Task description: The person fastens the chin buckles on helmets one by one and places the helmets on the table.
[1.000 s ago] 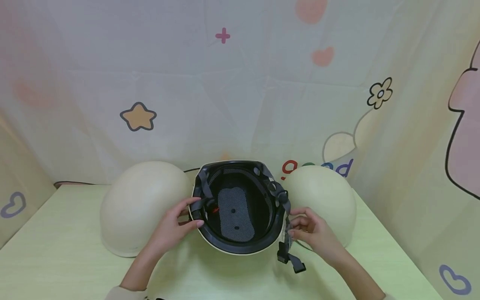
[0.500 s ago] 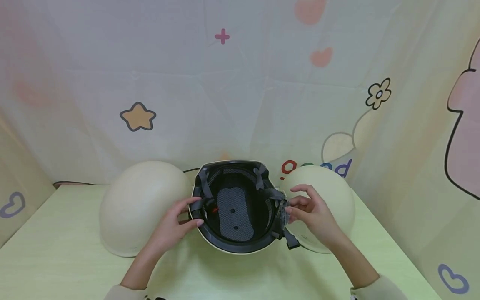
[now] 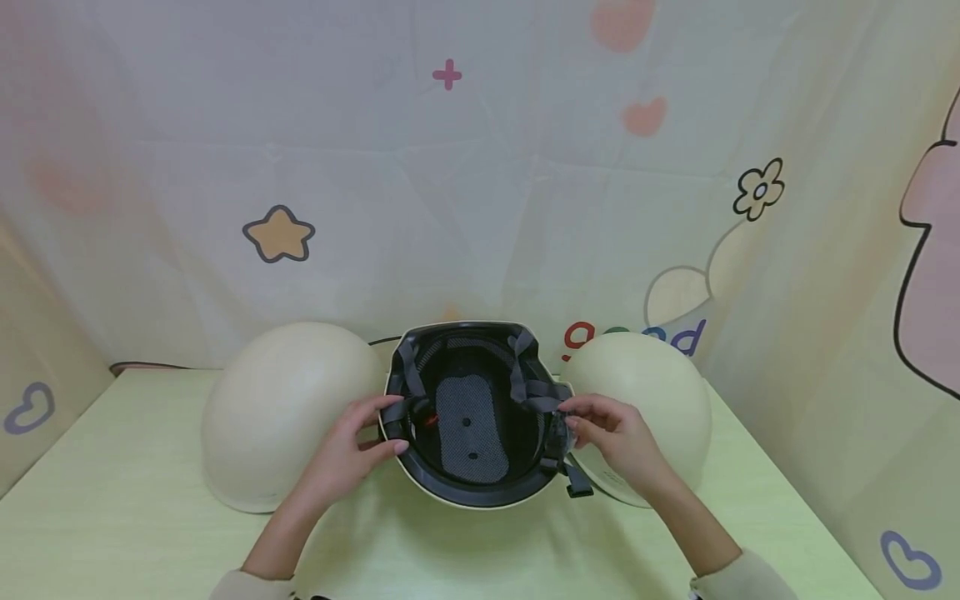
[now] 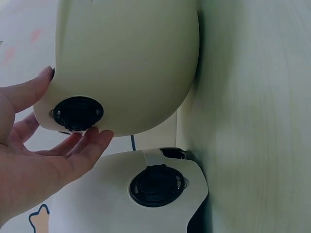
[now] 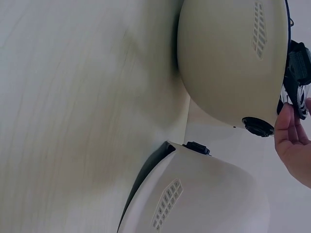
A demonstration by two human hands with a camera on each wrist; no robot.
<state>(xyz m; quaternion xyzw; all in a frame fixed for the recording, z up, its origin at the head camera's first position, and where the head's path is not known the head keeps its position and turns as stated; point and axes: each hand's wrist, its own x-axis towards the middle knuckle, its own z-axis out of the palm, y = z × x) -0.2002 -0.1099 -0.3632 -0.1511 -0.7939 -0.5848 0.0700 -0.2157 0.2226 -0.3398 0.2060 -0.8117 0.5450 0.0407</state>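
Observation:
An upturned cream helmet [image 3: 472, 429] lies on the table in the middle of the head view, its black padded inside facing me. My left hand [image 3: 352, 450] grips its left rim. In the left wrist view, the fingers of that hand [image 4: 48, 160] reach round the outside near a round black fitting [image 4: 78, 112]. At the right rim my right hand [image 3: 622, 437] pinches the dark chin strap [image 3: 557, 433], which has a piece of clear plastic about it. The strap's buckle [image 5: 300, 65] shows in the right wrist view; part of that hand is out of frame there.
Dome up, one cream helmet [image 3: 292, 417] stands close on the left and another [image 3: 637, 408] on the right. The pale table [image 3: 120, 467] meets a printed curtain [image 3: 480, 208] behind. A thin dark cable [image 3: 150, 365] runs along the back edge.
My right hand has lifted the strap from outside the right rim and brought it up and left against the helmet's edge. The left hand and the helmets have stayed in place.

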